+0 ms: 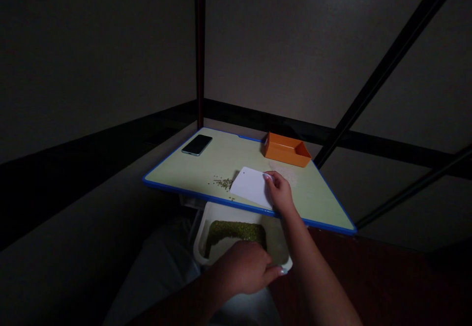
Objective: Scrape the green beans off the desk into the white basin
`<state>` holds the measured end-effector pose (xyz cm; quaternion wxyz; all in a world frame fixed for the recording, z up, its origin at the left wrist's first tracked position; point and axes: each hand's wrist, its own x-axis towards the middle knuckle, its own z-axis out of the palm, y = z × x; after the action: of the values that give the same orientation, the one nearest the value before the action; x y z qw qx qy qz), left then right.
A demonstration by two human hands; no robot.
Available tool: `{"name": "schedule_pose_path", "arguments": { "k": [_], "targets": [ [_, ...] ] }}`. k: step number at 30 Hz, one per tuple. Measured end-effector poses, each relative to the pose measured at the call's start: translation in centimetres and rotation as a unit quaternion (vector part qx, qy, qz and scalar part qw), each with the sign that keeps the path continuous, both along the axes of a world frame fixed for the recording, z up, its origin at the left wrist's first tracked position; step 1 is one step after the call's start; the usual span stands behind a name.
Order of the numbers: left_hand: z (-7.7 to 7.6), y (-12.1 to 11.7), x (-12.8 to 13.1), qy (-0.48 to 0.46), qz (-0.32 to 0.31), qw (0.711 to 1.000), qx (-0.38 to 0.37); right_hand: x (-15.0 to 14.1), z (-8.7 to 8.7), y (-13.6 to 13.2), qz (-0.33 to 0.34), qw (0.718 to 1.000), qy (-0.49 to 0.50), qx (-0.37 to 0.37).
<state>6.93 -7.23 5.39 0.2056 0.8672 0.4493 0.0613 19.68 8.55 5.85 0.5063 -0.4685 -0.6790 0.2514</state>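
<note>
My right hand (280,193) pinches a white card (252,186) by its right end, thumb on top, and holds it tilted low over the table. Small greenish-brown grains (223,183) lie scattered by the card's left edge. Below the table's front edge, my left hand (247,266) grips the near rim of a white plastic tub (205,220), its thumb outside and its fingers hidden within. Green grains (238,229) cover part of the tub's bottom. The hand hides some of the tub's near side.
The pale tabletop (177,171) has a raised blue edge. A phone (197,145) lies at its back left, dark screen up. At the back right stands an orange open box (287,154). Grey wall panels (265,45) rise close behind and to the left.
</note>
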Motion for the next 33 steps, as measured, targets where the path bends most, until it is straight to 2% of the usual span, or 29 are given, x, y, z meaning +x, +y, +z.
{"name": "schedule_pose_path", "arguments": {
  "k": [9, 19, 28, 33],
  "targets": [
    [0.4, -0.1, 0.0, -0.006, 0.001, 1.0, -0.008, -0.5, 0.2, 0.2, -0.011, 0.998, -0.054, 0.016],
    [0.7, 0.5, -0.4, -0.005, -0.016, 1.0, -0.019, -2.0, 0.9, 0.4, -0.094, 0.979, -0.182, -0.016],
    [0.9, 0.8, -0.4, 0.019, -0.025, 0.999, -0.033, -2.6, 0.7, 0.6, -0.094, 0.976, -0.194, -0.014],
    [0.7, 0.8, -0.5, 0.01, -0.025, 0.999, -0.032, -2.4, 0.6, 0.6, -0.075, 0.985, -0.155, -0.005]
  ]
}}
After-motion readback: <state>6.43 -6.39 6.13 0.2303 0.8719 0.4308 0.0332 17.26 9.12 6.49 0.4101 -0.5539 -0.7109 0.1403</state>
